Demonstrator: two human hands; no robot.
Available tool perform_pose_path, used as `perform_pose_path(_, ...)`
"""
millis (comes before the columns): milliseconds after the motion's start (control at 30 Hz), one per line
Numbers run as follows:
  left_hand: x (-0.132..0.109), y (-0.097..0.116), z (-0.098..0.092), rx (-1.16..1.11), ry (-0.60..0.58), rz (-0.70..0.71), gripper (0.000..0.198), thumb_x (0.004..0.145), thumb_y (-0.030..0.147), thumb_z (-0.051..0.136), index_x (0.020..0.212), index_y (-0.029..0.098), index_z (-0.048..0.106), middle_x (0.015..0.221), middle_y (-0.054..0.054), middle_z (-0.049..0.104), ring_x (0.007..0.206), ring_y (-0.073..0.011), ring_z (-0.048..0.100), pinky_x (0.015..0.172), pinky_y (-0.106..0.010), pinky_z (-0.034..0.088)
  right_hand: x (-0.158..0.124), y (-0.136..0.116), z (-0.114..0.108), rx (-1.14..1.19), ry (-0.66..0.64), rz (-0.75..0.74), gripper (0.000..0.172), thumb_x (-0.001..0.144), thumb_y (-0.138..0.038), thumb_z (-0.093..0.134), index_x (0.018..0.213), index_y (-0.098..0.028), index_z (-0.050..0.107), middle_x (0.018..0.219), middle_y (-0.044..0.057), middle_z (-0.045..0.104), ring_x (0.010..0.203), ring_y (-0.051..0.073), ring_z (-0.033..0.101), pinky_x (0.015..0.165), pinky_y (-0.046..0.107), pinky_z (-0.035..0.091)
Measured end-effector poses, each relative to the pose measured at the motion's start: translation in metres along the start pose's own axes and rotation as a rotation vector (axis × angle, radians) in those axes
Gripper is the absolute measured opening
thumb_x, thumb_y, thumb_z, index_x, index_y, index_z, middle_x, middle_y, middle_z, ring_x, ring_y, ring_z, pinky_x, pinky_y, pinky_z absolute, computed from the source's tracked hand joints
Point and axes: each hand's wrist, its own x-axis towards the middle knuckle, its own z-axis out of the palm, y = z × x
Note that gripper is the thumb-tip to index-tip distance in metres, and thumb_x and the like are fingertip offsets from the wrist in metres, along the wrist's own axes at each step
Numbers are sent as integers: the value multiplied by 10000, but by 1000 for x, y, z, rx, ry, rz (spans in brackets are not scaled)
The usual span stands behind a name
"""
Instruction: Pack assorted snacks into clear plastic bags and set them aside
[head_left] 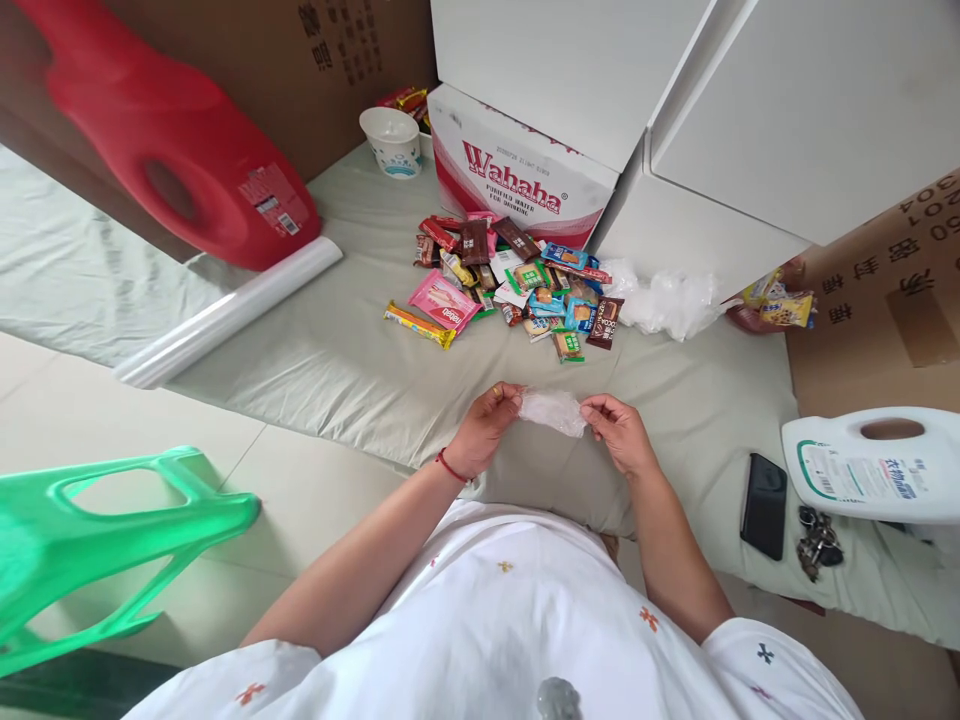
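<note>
A crumpled, see-through plastic bag (553, 412) is stretched between my two hands, just above the cloth surface. My left hand (491, 425), with a red cord at the wrist, pinches the bag's left end. At its right end my right hand (618, 430) grips it between thumb and fingers. Beyond them lies a loose pile of wrapped snacks, with a pink wafer packet (444, 300), a yellow bar (418, 325) and a brown cocoa packet (604, 322) among them. More crumpled clear plastic bags (671, 300) lie right of the pile.
Behind the pile stands a Wahaha water carton (517, 180), beside a paper cup (392, 143). A red jug (202, 150) and a plastic roll (232, 312) are left; a green stool (127, 540) stands nearer. Rightward are a phone (764, 506), keys (817, 543) and a white bottle (862, 475).
</note>
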Motion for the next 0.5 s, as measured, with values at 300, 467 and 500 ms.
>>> perform_pose_path(300,1,2,16,188,64,137,348,886,561,648,872,237,521,662,62,445,568,-106,423,530,-247,380,-3,-4,13,98,-114,-73,500,899,-680,606,1102,-234,701,1140,85,690,1046,229,631,860,353,549)
perform_pose_path(467,-8,3,25,297,-10,212,362,857,549,702,840,200,604,685,40,525,605,-99,412,571,-250,344,-1,-7,40,72,-269,-6,466,779,-555,820,1102,-238,707,892,4,652,843,159,591,779,280,490)
perform_pose_path(500,-10,5,25,289,-8,203,370,838,547,726,835,195,612,689,38,538,608,-96,417,572,-247,344,-1,-8,43,110,-280,11,453,774,-545,828,1086,-238,712,833,-14,628,792,145,567,748,268,473)
